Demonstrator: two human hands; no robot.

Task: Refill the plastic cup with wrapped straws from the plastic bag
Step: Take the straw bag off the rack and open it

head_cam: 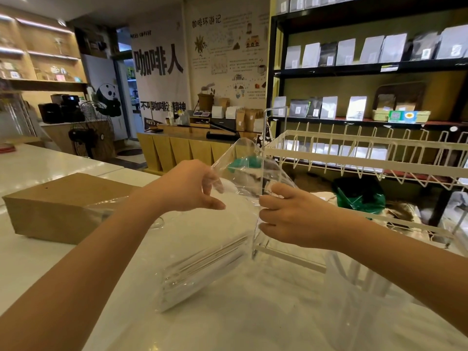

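Observation:
A clear plastic bag (243,168) full of white wrapped straws (202,269) stands tilted on the white counter, its lower end resting near the middle. My left hand (192,188) pinches the left side of the bag's open top. My right hand (291,214) grips the right side of the same opening, so the mouth is spread between both hands. A clear plastic cup (106,211) lies partly hidden behind my left forearm, next to the brown box; only its rim and side show.
A brown cardboard box (60,206) sits on the counter at the left. A white wire dish rack (354,153) stands at the right, just behind my right hand. Another thin clear bag (359,295) lies at the lower right. Shelves of coffee bags fill the background.

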